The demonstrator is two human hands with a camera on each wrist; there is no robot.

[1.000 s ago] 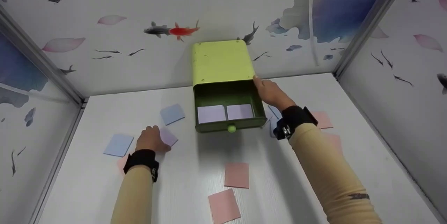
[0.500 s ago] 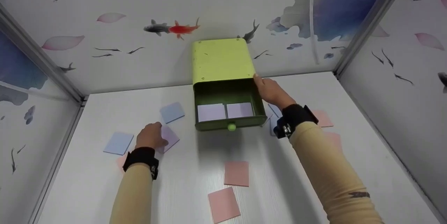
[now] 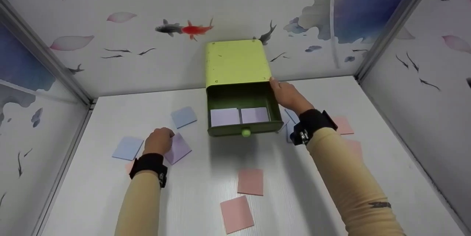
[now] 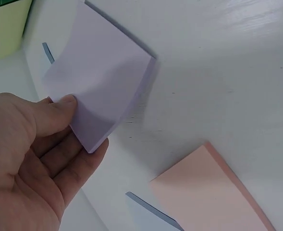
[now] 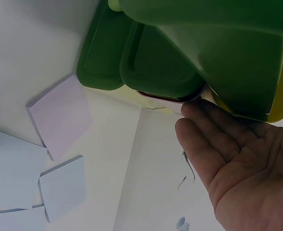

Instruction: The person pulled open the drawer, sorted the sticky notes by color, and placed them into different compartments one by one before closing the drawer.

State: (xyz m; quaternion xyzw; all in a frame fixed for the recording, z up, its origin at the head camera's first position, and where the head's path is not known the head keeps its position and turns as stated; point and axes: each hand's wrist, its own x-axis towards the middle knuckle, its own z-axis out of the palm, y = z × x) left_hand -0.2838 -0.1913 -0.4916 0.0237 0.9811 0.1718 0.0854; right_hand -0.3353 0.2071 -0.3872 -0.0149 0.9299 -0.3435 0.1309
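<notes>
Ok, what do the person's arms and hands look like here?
The tan fabric left sleeve looks plain; the tan fabric right sleeve bears a small dark marking. A black left wristband and black right wristband are worn, each with a small dark device. The left hand and right hand wear no gloves.

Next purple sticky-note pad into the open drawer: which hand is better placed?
Left, probably: the left hand pinches a purple sticky-note pad left of the open drawer, while the right hand rests against the yellow-green cabinet, with no visible pad.
</notes>
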